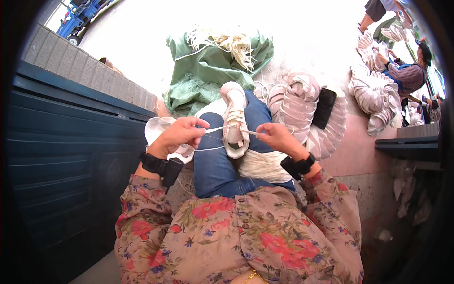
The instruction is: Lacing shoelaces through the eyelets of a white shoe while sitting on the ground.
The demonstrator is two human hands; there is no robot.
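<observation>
A pale pink-white sneaker (235, 118) lies on my knee, toe pointing away, over blue jeans (215, 165). My left hand (179, 135) pinches one end of a white shoelace (215, 128) just left of the shoe. My right hand (276, 137) pinches the other end on the shoe's right side, so the lace runs taut across the shoe. Both wrists carry black bands. A bundle of white laces (260, 166) rests on my lap under the right wrist.
A green sack (208, 71) with pale laces spilling out stands ahead. Stacked pale sneakers (298, 106) lie to the right, with more piles (376, 94) farther back beside another seated person (406, 73). A dark blue panel (71, 156) fills the left.
</observation>
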